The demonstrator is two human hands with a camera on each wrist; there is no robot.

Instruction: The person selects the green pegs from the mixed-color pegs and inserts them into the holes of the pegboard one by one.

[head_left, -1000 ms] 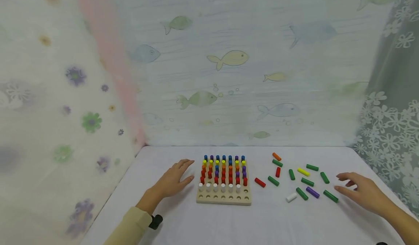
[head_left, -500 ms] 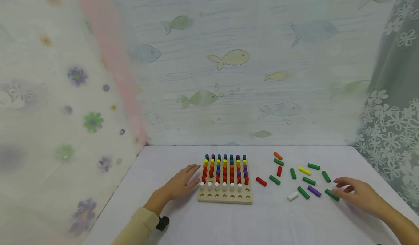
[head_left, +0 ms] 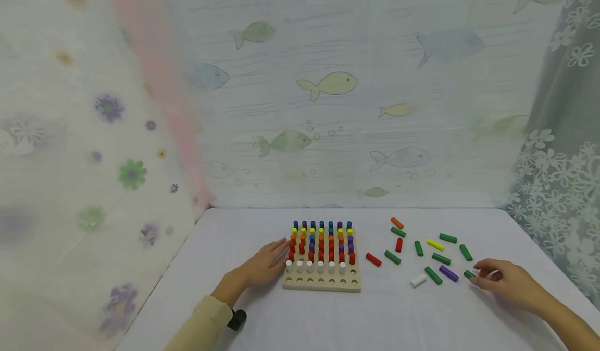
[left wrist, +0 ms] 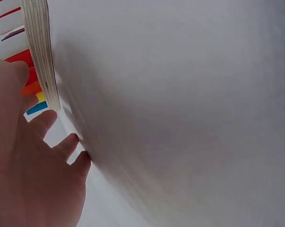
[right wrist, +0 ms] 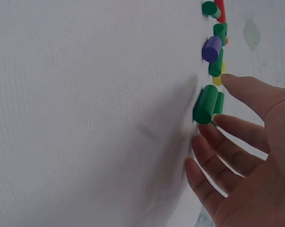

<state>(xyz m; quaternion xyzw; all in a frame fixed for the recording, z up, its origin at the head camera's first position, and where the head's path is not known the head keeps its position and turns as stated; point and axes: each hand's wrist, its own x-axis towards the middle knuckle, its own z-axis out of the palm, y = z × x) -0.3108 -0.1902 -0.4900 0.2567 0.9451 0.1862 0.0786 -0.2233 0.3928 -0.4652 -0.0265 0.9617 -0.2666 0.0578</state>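
A wooden pegboard (head_left: 323, 289) stands on the table, filled with rows of blue, yellow, orange, red, purple and white pegs. My left hand (head_left: 261, 265) lies at its left side with the fingers extended. In the left wrist view, fingertips (left wrist: 44, 122) reach beside the board's edge (left wrist: 40, 56). At the far right, my right hand (head_left: 513, 287) is spread around a green peg (head_left: 469, 274), partly hidden by the hand in the head view. The right wrist view has the index fingertip at the end of this green peg (right wrist: 206, 106), while the thumb stands apart from it.
Several loose green pegs (head_left: 433, 275) lie right of the board, among them a purple peg (head_left: 448, 273), a white peg (head_left: 418, 280), a yellow peg (head_left: 435, 245), an orange peg (head_left: 397, 223) and red pegs (head_left: 373, 259). A fish-patterned curtain (head_left: 337, 132) hangs behind the table.
My left hand has moved right, up to the board's side. The right hand has come left and down over the nearest green peg, now partly covering it.
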